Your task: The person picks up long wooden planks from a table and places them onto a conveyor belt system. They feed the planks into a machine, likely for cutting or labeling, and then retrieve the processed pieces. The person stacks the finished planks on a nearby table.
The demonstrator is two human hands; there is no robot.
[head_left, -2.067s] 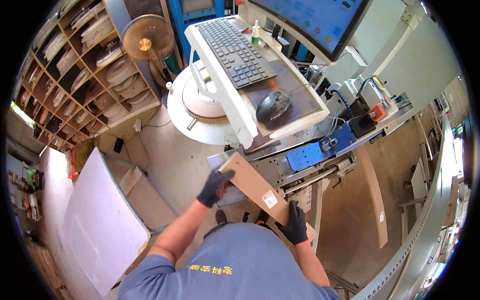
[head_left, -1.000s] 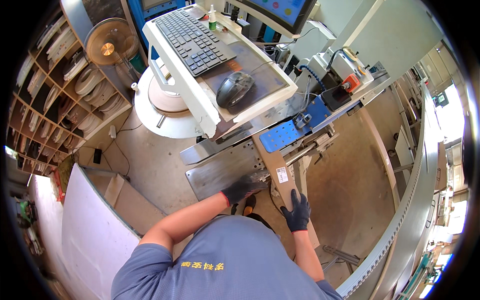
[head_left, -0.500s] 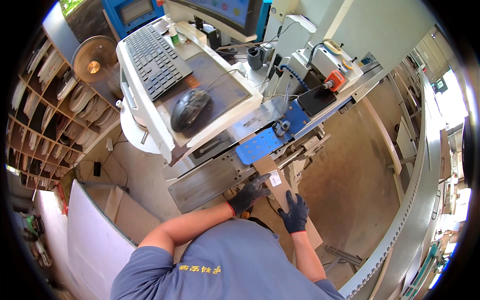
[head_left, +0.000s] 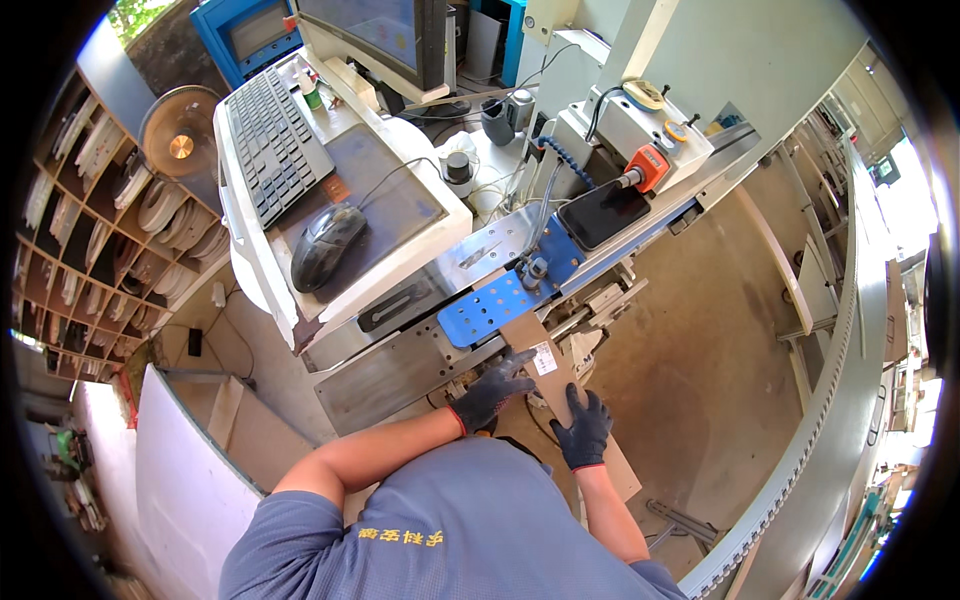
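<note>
A long, narrow brown board [head_left: 553,387] with a white label [head_left: 544,358] slants away from me, its far end at a blue perforated metal plate [head_left: 490,312] on a machine. My left hand [head_left: 492,388], in a dark glove, holds the board's left edge, fingers reaching across close to the label. Lower down, my right hand [head_left: 584,427], gloved alike, spans the board with thumb and fingers apart over its two sides. Its near end sticks out past my right wrist. The undersides of both hands are hidden.
A tray at the left carries a keyboard [head_left: 274,143] and a black mouse [head_left: 328,247], below a monitor [head_left: 385,40]. Beyond the blue plate, a phone [head_left: 604,214] lies beside an orange dial unit [head_left: 648,168]. Shelving [head_left: 120,215] stands far left; a long curved rail [head_left: 800,440] runs right.
The view has shifted, so the tray, monitor and blue plate appear farther left and the plate lower. Both hands keep nearly the same places on the board.
</note>
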